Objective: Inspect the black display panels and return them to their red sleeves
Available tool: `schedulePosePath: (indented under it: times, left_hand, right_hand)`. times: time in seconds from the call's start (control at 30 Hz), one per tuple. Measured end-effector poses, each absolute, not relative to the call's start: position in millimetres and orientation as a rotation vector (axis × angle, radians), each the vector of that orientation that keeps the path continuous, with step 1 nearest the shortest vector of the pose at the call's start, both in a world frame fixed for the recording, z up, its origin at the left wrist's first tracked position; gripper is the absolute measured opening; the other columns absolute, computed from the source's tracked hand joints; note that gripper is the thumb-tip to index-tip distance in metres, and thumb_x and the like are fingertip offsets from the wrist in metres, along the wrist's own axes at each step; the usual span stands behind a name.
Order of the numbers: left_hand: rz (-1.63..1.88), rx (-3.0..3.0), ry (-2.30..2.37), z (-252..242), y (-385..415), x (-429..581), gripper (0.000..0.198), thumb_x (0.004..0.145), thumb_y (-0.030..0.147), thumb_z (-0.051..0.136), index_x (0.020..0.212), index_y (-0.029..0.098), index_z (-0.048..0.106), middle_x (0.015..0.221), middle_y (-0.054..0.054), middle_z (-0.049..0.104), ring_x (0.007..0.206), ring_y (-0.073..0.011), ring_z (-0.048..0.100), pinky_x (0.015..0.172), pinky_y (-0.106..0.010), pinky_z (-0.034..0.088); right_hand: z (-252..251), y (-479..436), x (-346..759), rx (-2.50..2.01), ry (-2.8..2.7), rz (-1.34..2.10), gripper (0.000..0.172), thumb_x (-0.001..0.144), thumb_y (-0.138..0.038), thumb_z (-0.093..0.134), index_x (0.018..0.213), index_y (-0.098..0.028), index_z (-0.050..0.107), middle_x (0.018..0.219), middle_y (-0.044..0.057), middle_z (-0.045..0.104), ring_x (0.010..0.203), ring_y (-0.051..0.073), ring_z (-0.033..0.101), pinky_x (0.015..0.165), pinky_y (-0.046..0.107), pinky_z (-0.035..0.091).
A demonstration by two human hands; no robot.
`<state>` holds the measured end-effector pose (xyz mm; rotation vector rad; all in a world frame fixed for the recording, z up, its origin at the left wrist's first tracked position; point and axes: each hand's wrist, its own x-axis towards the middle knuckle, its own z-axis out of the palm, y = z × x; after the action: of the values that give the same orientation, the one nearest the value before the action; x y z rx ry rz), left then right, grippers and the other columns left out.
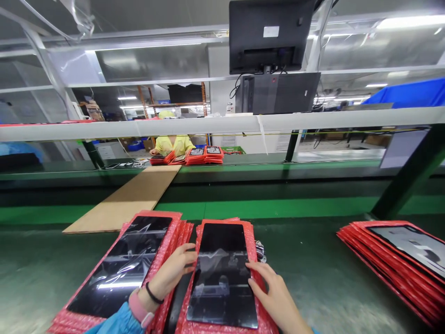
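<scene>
A glossy black glass panel (222, 278) lies flat on a stack of red bubble-wrap sheets (251, 232) in front of me. At its left edge is my left hand (175, 269), fingers slightly bent and apart, by the red wrap. On the opposite side my right hand (273, 294) rests its fingertips on the panel's right edge, thumb and forefinger spread. Neither hand is closed around anything. To the left, a second black panel (121, 269) with a shiny clear film sits tilted on another red bubble-wrap stack (181, 236).
A third stack of red-wrapped panels (392, 264) stands at the right, near a dark green post (410, 171). A brown board (128, 199) bridges to the far bench, where a person in yellow (174, 144) sits by red stacks (205, 156). A monitor (271, 37) hangs overhead.
</scene>
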<state>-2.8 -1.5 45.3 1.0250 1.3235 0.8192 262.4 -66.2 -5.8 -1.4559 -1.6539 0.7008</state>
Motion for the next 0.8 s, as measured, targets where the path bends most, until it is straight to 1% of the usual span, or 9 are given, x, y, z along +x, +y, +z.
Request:
schedulePosePath:
  times: [0.1, 0.2, 0.27, 0.4, 0.5, 0.57, 0.67, 0.8]
  left_hand:
    - [0.794, 1.029, 1.362, 53.2, 3.7, 1.1, 0.022, 0.084, 0.016, 0.056, 0.106, 0.013, 0.054, 0.093, -0.004, 0.063, 0.088, -0.0186, 0.061, 0.083, -0.039, 0.048]
    - [0.777, 1.073, 1.402, 56.0, 7.0, 3.3, 0.019, 0.082, 0.014, 0.06, 0.101, 0.014, 0.057, 0.103, -0.005, 0.061, 0.096, -0.0198, 0.058, 0.085, -0.04, 0.047]
    - [0.743, 1.081, 1.412, 54.4, 8.4, 3.1, 0.016, 0.082, 0.014, 0.06, 0.099, 0.014, 0.058, 0.105, -0.005, 0.06, 0.095, -0.0191, 0.058, 0.083, -0.039, 0.048]
    - [0.594, 1.029, 1.445, 47.2, 11.5, 2.7, 0.013, 0.085, 0.022, 0.059, 0.095, 0.014, 0.058, 0.09, -0.002, 0.06, 0.076, -0.0146, 0.059, 0.066, -0.031, 0.051]
    - [0.53, 1.009, 1.463, 45.0, 14.6, 3.6, 0.015, 0.086, 0.024, 0.058, 0.097, 0.014, 0.057, 0.086, -0.001, 0.059, 0.068, -0.0121, 0.057, 0.058, -0.027, 0.05]
    - [0.539, 1.026, 1.47, 47.0, 16.9, 3.3, 0.015, 0.085, 0.022, 0.059, 0.098, 0.014, 0.057, 0.086, -0.001, 0.059, 0.068, -0.0122, 0.056, 0.058, -0.027, 0.049]
    - [0.603, 1.048, 1.444, 54.5, 20.3, 1.0, 0.015, 0.084, 0.02, 0.061, 0.097, 0.014, 0.057, 0.088, -0.001, 0.06, 0.072, -0.0134, 0.058, 0.062, -0.029, 0.05]
    - [0.686, 1.018, 1.257, 66.0, 21.0, 5.6, 0.015, 0.085, 0.023, 0.06, 0.096, 0.014, 0.059, 0.089, -0.002, 0.062, 0.075, -0.0148, 0.06, 0.068, -0.033, 0.051]
  right_hand:
    - [-7.7, -68.3, 260.8, -1.481, -1.684, 0.692, 0.035, 0.081, -0.029, 0.053, 0.113, -0.02, 0.065, 0.116, 0.012, 0.064, 0.109, 0.028, 0.061, 0.098, 0.042, 0.044]
    - [-10.0, -66.7, 262.4, -1.498, -1.703, 0.689, 0.037, 0.081, -0.028, 0.053, 0.115, -0.02, 0.063, 0.118, 0.012, 0.062, 0.112, 0.026, 0.059, 0.1, 0.041, 0.043]
    - [-11.5, -65.8, 263.3, -1.504, -1.713, 0.693, 0.038, 0.081, -0.028, 0.053, 0.117, -0.02, 0.062, 0.12, 0.012, 0.061, 0.114, 0.026, 0.057, 0.101, 0.04, 0.042]
    - [-12.8, -65.5, 263.8, -1.502, -1.722, 0.717, 0.039, 0.081, -0.029, 0.053, 0.119, -0.021, 0.06, 0.124, 0.012, 0.06, 0.116, 0.026, 0.056, 0.102, 0.04, 0.041]
    - [-12.3, -66.0, 263.9, -1.5, -1.715, 0.737, 0.039, 0.082, -0.03, 0.052, 0.12, -0.022, 0.06, 0.124, 0.012, 0.06, 0.117, 0.026, 0.056, 0.102, 0.04, 0.041]
    - [-12.1, -66.3, 264.6, -1.5, -1.706, 0.746, 0.039, 0.082, -0.031, 0.052, 0.12, -0.022, 0.06, 0.125, 0.012, 0.059, 0.117, 0.026, 0.056, 0.102, 0.041, 0.04]
    - [-13.3, -66.1, 266.9, -1.494, -1.693, 0.759, 0.039, 0.082, -0.033, 0.053, 0.12, -0.024, 0.06, 0.126, 0.011, 0.059, 0.119, 0.026, 0.055, 0.103, 0.041, 0.039]
    - [-17.0, -65.5, 270.0, -1.476, -1.669, 0.784, 0.039, 0.081, -0.035, 0.057, 0.118, -0.026, 0.061, 0.125, 0.009, 0.061, 0.119, 0.027, 0.055, 0.103, 0.043, 0.039]
